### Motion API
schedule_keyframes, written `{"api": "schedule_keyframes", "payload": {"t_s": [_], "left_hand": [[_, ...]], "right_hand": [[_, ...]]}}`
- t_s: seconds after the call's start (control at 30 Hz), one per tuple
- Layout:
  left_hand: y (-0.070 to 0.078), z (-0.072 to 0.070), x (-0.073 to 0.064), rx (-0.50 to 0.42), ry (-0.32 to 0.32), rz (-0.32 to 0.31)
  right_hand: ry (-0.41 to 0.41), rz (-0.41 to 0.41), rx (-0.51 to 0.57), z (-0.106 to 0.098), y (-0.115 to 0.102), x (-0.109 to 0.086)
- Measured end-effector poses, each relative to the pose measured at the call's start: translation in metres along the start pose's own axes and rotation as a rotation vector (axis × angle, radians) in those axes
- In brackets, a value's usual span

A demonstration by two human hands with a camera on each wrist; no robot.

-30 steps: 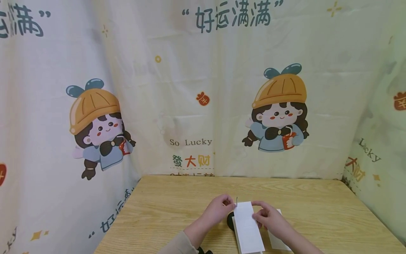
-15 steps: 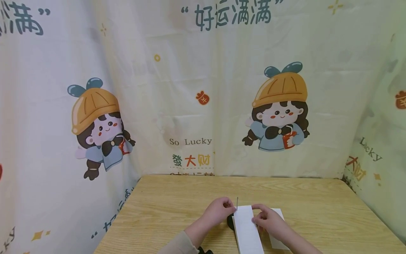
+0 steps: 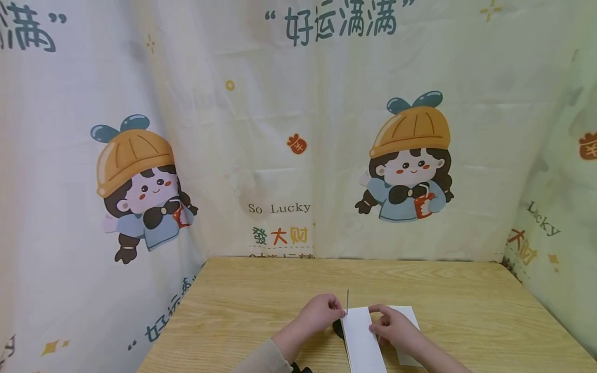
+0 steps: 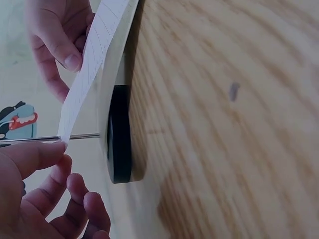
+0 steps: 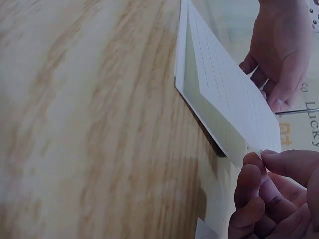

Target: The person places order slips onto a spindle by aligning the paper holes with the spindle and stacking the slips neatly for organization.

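A white lined paper sheet (image 3: 364, 342) has a thin metal spike (image 3: 347, 298) standing through its far left corner. In the left wrist view the sheet (image 4: 89, 74) is partway down the spike, above more paper lying on the round black base (image 4: 119, 134). My left hand (image 3: 322, 314) pinches the corner beside the spike between thumb and forefinger. With my right hand (image 3: 398, 330) I pinch the sheet's right edge, the forefinger reaching to its far right corner. From the right wrist view, a gap separates this sheet (image 5: 234, 94) from the paper beneath.
Another white paper (image 3: 407, 312) lies on the wooden table (image 3: 475, 311), partly behind my right hand. A small black object (image 3: 302, 369) shows at the bottom edge by my left sleeve (image 3: 266, 357). A printed curtain (image 3: 336, 171) hangs around the table.
Both hands have moved down slightly with the sheet, which sits lower on the spike. More of the spike shows above the paper.
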State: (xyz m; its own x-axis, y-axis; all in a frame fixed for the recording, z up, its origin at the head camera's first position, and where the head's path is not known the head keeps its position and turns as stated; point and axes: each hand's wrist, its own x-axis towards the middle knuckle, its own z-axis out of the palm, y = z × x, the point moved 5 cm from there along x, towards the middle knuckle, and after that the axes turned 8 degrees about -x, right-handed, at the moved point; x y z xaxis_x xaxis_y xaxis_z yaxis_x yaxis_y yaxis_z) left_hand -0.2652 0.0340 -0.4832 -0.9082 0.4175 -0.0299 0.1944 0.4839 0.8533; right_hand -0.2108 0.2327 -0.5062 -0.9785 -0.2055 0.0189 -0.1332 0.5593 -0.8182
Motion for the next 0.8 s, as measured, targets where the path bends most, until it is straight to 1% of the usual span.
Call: {"api": "schedule_keyframes", "payload": {"t_s": [0.17,0.37,0.57,0.8], "left_hand": [[-0.006,0.003,0.002,0.033,-0.012,-0.021],[-0.006,0.005,0.001,0.045,-0.018,-0.014],[-0.009,0.008,0.002,0.107,-0.012,-0.002],[-0.012,0.01,0.005,0.167,-0.009,0.002]], "right_hand": [[-0.006,-0.002,-0.026,0.003,0.002,0.0],[-0.014,-0.006,-0.05,0.005,0.003,0.001],[-0.026,0.009,-0.059,0.006,0.005,0.001],[-0.022,0.03,-0.084,0.007,0.004,0.001]]}}
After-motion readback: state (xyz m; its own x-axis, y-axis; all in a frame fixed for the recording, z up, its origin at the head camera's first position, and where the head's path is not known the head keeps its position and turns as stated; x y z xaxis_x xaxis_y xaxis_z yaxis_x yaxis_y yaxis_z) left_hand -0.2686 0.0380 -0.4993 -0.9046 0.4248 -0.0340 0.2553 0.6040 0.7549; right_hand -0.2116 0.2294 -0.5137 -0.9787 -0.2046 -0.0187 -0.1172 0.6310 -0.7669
